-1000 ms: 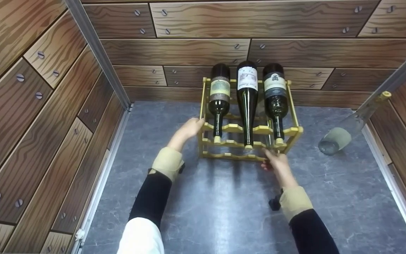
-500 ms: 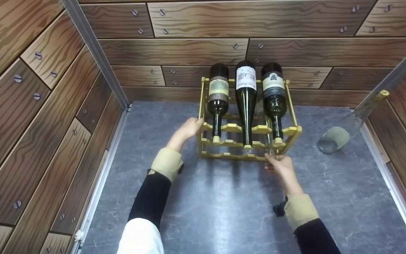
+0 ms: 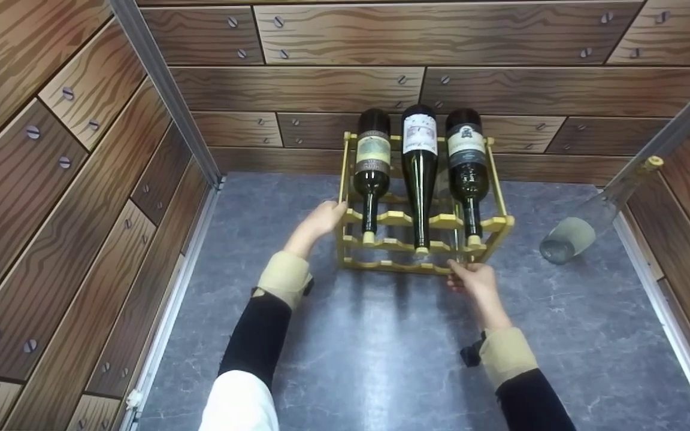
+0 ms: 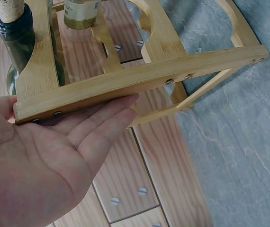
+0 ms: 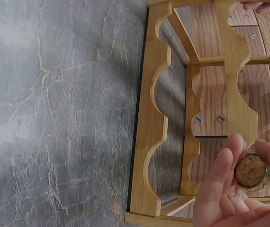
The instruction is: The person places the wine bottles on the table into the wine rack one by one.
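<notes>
A wooden wine rack (image 3: 394, 218) stands near the back wall. Three dark wine bottles, the left (image 3: 373, 149), middle (image 3: 420, 134) and right (image 3: 466, 140) ones, lie across its top tier with corked necks forward. My left hand (image 3: 321, 220) holds the rack's left side; in the left wrist view its fingers (image 4: 107, 124) lie fairly straight along the side rail. Below the right-hand dark bottle, my right hand (image 3: 478, 284) grips the neck of a clear glass bottle (image 3: 457, 233) lying in a lower tier. Its cork (image 5: 250, 171) shows between thumb and fingers; the rack hides most of its body.
A clear bottle (image 3: 587, 224) with a yellow top stands by the right wall, looking tilted in the head view. Wood-patterned walls (image 3: 297, 90) enclose the back and both sides. The grey marbled floor (image 3: 375, 347) extends in front of the rack.
My right hand has drawn back slightly toward me since a second ago and has hardly moved in the last half second. The left hand and the rack have stayed in place.
</notes>
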### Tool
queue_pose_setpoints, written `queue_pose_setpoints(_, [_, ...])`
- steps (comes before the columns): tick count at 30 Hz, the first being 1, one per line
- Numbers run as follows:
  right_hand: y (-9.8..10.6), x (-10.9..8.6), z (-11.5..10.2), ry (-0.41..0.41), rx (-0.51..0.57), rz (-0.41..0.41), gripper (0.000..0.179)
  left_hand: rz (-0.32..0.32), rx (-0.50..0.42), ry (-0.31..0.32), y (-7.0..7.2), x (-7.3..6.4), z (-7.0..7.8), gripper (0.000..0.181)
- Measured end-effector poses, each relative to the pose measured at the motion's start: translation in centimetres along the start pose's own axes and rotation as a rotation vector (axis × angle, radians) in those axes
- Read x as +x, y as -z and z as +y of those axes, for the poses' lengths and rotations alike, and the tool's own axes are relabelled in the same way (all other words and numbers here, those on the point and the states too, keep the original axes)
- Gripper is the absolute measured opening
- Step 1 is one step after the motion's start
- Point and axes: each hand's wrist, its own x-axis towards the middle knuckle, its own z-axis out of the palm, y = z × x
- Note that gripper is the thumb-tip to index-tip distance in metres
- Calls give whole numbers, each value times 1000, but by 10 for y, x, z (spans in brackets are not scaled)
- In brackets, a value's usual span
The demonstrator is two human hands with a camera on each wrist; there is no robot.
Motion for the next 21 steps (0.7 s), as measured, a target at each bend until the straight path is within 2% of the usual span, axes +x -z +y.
queue_pose_setpoints(1, [0,0,0,-2,-1,-3,28,-4,4,-8,0,1,-1,42])
queue_pose_setpoints(2, [0,0,0,-3,-1,-3,29,-13,-28,-43,-8,24,-25,48])
queue_pose_setpoints(3, [0,0,1,-5,5,-6,29,-26,-35,-46,-10,33,-33,50])
queue_pose_setpoints(5, [0,0,1,-9,18,-10,30,-37,-40,-41,-11,39,-38,51])
queue_pose_setpoints(8, [0,-1,1,-16,44,-17,32,-38,-45,-30,-13,41,-39,46])
queue_pose_setpoints(9, [0,-1,1,-16,54,-18,31,-36,-11,0,-3,18,-16,43])
queue_pose_setpoints(11, [0,-1,1,-11,59,-16,28,-17,-51,-69,-20,52,-54,48])
queue_pose_setpoints(12, [0,-2,0,-9,61,-17,29,-10,-48,-76,-20,50,-52,48])
queue_pose_setpoints(14, [0,-2,0,-4,61,-19,26,-16,-54,-79,-24,66,-67,49])
queue_pose_setpoints(16, [0,-2,1,-2,60,-22,27,-10,-60,-77,-27,71,-72,45])
queue_pose_setpoints(18, [1,-2,1,2,44,-24,35,-3,-13,-8,-9,28,-25,38])
queue_pose_setpoints(19, [2,-3,2,6,32,-25,40,0,-16,0,-10,28,-26,37])
queue_pose_setpoints(21, [5,-4,3,22,-13,-22,53,24,-10,7,-6,11,-11,37])
